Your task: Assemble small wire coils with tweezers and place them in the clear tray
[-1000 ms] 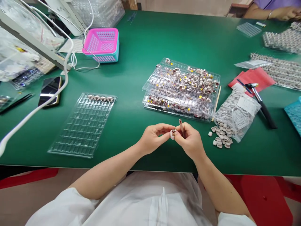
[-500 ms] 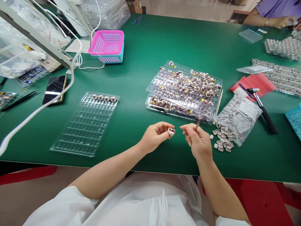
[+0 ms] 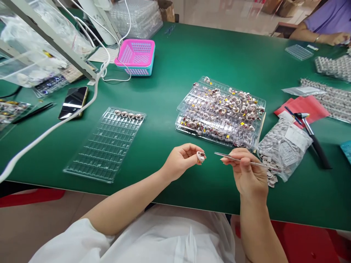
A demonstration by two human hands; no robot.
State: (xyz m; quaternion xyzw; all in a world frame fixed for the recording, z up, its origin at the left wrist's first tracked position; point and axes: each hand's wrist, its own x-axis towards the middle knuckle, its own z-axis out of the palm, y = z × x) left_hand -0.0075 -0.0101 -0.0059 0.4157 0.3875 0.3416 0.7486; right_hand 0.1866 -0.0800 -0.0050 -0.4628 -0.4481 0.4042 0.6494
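Observation:
Between the thumb and fingers of my left hand [image 3: 182, 160] is pinched a small white ring-shaped part [image 3: 201, 157] with dark red and gold bits on it. My right hand [image 3: 248, 171] is closed around a pair of metal tweezers [image 3: 233, 158], their tips pointing left toward the part, with a gap between. Beyond my hands lie stacked clear trays [image 3: 189, 107] full of similar parts with yellow tabs. To the left, another clear tray [image 3: 95, 149] holds several round parts in its top row. Small white caps [image 3: 271, 179] lie beside my right hand, partly hidden by it.
A plastic bag [image 3: 287, 146] of white caps, a hammer [image 3: 314, 137] and red sheets [image 3: 304, 104] lie at right. At left are a phone [image 3: 73, 103], black tweezers [image 3: 35, 112], a white cable [image 3: 52, 128] and a pink basket [image 3: 137, 54]. A co-worker's arm [image 3: 309, 35] rests at far right.
My right hand has moved right and turned, bringing the tweezers from upright to nearly level, tips toward the left hand. My left hand still holds the part. The view has shifted slightly.

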